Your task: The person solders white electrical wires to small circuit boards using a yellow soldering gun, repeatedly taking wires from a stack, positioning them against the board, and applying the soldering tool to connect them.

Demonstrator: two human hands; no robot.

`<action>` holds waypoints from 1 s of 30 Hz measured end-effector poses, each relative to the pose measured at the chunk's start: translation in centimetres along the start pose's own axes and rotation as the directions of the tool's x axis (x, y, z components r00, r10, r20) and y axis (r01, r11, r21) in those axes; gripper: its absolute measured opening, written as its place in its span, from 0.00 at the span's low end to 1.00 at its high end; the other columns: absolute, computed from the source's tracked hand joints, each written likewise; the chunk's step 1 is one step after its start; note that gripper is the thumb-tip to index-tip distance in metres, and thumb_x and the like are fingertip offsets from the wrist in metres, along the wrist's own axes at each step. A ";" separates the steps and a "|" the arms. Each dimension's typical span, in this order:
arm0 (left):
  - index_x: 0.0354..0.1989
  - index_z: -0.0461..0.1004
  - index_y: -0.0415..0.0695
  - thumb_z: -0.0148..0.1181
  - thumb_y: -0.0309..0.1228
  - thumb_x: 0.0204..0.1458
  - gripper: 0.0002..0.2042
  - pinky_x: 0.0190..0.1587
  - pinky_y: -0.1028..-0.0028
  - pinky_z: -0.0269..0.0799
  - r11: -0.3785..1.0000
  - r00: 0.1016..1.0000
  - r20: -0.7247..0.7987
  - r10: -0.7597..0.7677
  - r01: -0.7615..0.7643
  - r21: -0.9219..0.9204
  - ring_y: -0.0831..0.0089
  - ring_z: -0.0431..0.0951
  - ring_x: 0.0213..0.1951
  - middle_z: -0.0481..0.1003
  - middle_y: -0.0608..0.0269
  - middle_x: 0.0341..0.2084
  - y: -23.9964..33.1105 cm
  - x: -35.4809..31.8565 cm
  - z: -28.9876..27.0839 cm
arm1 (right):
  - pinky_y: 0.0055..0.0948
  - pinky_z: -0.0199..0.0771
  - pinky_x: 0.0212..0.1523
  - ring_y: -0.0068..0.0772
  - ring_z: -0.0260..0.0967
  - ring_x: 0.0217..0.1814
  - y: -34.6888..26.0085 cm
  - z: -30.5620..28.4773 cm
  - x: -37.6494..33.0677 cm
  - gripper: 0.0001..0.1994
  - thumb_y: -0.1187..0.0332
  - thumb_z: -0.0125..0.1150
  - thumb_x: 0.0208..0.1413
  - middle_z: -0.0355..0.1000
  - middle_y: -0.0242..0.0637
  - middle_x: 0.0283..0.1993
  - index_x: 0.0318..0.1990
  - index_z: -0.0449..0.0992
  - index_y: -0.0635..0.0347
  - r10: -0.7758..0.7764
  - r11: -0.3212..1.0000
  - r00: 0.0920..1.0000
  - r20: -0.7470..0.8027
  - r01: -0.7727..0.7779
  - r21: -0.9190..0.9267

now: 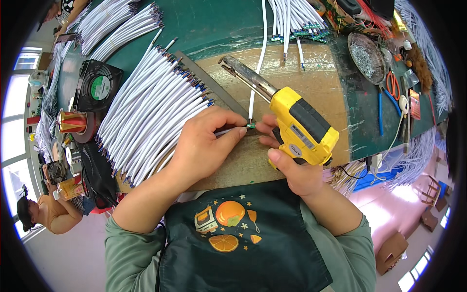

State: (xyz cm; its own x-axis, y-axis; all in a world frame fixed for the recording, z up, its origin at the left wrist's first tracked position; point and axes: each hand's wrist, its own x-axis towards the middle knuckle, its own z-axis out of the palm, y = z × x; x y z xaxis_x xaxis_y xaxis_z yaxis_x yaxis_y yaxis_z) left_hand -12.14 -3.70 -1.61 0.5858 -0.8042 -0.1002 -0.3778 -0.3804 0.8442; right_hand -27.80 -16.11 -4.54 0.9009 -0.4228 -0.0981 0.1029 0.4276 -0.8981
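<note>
While the thumb and forefinger of the left hand [206, 141] pinch together on a white cable [223, 132] beside a small green circuit board [250, 125], the right hand [304, 177] is wrapped around a yellow and black soldering gun [306, 129]. The little board sits right at the left fingertips, close to the curled fingers of the right hand; whether those fingers touch it, I cannot tell. The gun's metal tip points up and to the left, well apart from the board. A second cable [258, 73] runs from the board toward the far edge of the view, passing behind the gun's metal rod.

Beneath the hands lies a brown work mat [233, 170] on a green table [209, 24]. Left of the hands, a wide row of white cables [151, 109] lies side by side, its dark-tipped upper ends near a flat metal strip [209, 80]. Farther off, a bunch of cables [299, 17] with green ends lies at the top. A black fan [98, 86] stands at the left, and a red and gold spool [72, 121] is just below it. To the right are a dish [367, 58] of pale bits and orange-handled scissors [392, 83]. At the far left is another person [61, 211].
</note>
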 end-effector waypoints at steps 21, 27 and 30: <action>0.29 0.77 0.36 0.62 0.23 0.44 0.04 0.36 0.75 0.69 0.997 0.997 0.043 -0.067 0.068 -0.038 0.73 0.75 0.31 0.74 0.62 0.27 0.4 0.5 -0.2 | 0.30 0.69 0.33 0.30 0.66 0.31 -1.3 -2.9 -5.7 0.35 0.60 0.71 0.44 0.67 0.35 0.33 0.59 0.60 0.57 0.239 0.971 0.969 -0.067 -0.237 0.043; 0.29 0.77 0.37 0.63 0.24 0.44 0.05 0.35 0.74 0.70 0.997 0.999 0.037 0.015 -0.017 0.074 0.69 0.75 0.30 0.75 0.59 0.26 0.5 0.5 -0.4 | 0.22 0.62 0.29 0.21 0.60 0.33 0.1 -4.8 -8.3 0.27 0.66 0.69 0.47 0.64 0.30 0.34 0.55 0.64 0.54 0.120 0.980 0.991 0.051 -0.126 0.153; 0.29 0.77 0.37 0.63 0.25 0.44 0.05 0.35 0.73 0.70 0.998 0.999 0.032 -0.002 -0.001 0.068 0.68 0.75 0.30 0.75 0.59 0.25 0.6 0.5 -0.3 | 0.22 0.62 0.28 0.22 0.60 0.31 1.2 -5.7 -9.3 0.26 0.67 0.67 0.49 0.64 0.31 0.33 0.55 0.63 0.55 0.092 0.983 0.993 0.070 -0.101 0.150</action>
State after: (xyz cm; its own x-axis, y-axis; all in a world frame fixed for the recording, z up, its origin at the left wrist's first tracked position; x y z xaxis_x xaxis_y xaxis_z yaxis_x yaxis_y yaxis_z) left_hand -11.87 -4.24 -0.98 0.5634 -0.8177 -0.1181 -0.4260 -0.4101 0.8064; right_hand -38.49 -16.24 -7.11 0.9337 -0.3251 -0.1499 0.0733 0.5835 -0.8088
